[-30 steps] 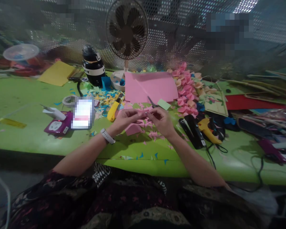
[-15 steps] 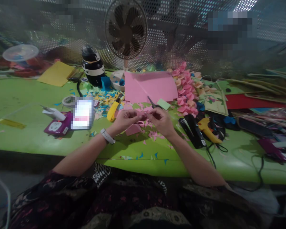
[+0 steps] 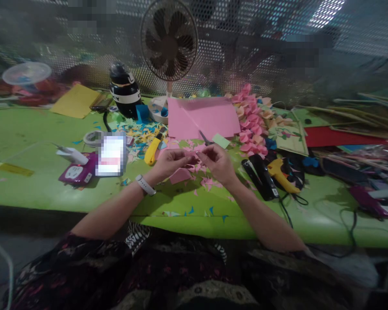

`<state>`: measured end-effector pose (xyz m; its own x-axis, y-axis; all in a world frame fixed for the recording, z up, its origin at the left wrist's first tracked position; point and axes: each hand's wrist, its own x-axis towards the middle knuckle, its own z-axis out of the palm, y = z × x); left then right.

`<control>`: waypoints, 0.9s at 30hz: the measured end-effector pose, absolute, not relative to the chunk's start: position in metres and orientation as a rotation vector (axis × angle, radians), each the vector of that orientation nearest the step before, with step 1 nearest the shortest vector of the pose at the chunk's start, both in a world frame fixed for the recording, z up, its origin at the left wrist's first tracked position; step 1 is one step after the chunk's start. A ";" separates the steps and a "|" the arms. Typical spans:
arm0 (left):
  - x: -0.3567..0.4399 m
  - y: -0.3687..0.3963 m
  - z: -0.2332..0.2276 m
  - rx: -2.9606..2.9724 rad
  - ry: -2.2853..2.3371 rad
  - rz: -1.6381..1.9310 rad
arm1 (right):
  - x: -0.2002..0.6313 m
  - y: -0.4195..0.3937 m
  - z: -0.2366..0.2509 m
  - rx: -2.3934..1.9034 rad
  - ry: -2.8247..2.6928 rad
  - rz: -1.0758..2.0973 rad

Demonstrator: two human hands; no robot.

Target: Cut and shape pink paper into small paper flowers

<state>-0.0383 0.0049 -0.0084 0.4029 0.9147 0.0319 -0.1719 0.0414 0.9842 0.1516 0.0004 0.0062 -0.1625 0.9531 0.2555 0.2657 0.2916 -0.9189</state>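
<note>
Pinching a small pink paper piece point(image 3: 195, 158) between them, the left hand point(image 3: 168, 162) and right hand point(image 3: 219, 162) meet just above the green table point(image 3: 35, 181). It looks half folded, though it is too small to be sure. Pink scraps point(image 3: 210, 183) lie below. Farther off, finished paper flowers point(image 3: 254, 125) sit piled beside big pink sheets point(image 3: 203, 116) not yet cut

A paper-craft workshop is suggested by a green table point(image 3: 35, 172) strewn with paper scraps point(image 3: 142, 133), pink paper sheets point(image 3: 203, 116), paper flowers point(image 3: 254, 125), a glue gun point(image 3: 281, 174) and a desk fan point(image 3: 169, 41).
</note>
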 end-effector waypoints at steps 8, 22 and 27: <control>-0.039 0.007 -0.013 1.242 0.757 1.019 | 0.154 0.003 0.000 -1.153 -1.760 1.033; -0.038 0.009 -0.016 1.317 0.718 1.023 | 0.154 0.005 -0.001 -1.096 -1.853 0.995; -0.039 0.008 -0.014 1.311 0.745 1.031 | 0.154 0.006 -0.003 -1.086 -1.862 0.975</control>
